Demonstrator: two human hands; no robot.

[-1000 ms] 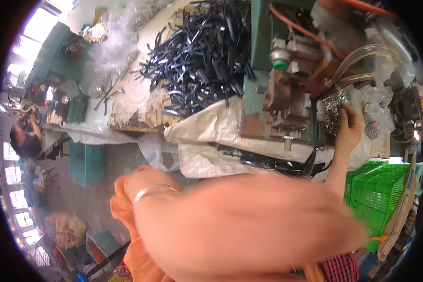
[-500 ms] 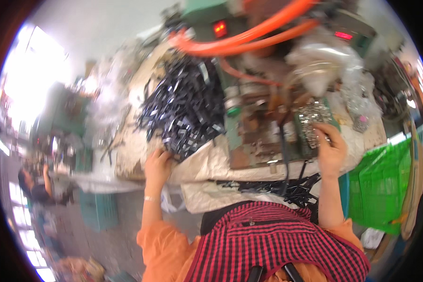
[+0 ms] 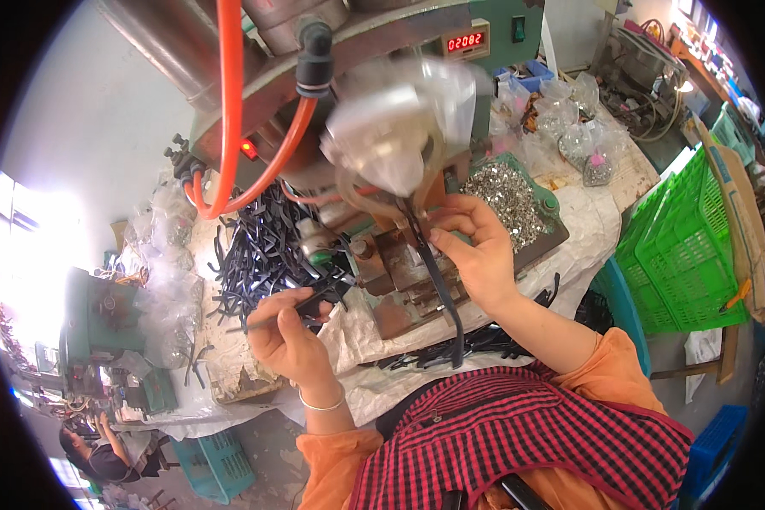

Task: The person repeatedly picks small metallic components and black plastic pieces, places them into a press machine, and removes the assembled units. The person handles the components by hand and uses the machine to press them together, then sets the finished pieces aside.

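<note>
The left hand [image 3: 289,336] sat nearest, fingers curled shut round 1 thin black strip [image 3: 302,299] that lay crosswise over the knuckles, its far end reaching toward the machine; a silver bangle [image 3: 321,402] ringed the wrist, and the forearm rose from the lower edge in an orange sleeve, above a red-and-black checked apron [image 3: 527,433]; the right hand [image 3: 476,251] was raised a little farther off, thumb and forefinger pinched closed on the upper part of a long black strap [image 3: 440,289], the other fingers loosely bent; the strap hung down from that pinch over the front of the bench and ended just above the apron; its top met the rusty metal block of the press [image 3: 399,272], directly under a blurred silvery head [image 3: 391,144]; more black strips [image 3: 259,251] lay heaped on the bench to the left of the press, just beyond the left hand; behind the right hand a green tray of small silver rivets [image 3: 506,191] stood touching the press base; an orange hose [image 3: 229,102] looped down the machine's upper body; to the far right stood a green plastic crate [image 3: 688,246]; at the lower left, well apart, another person [image 3: 102,455] worked.
</note>
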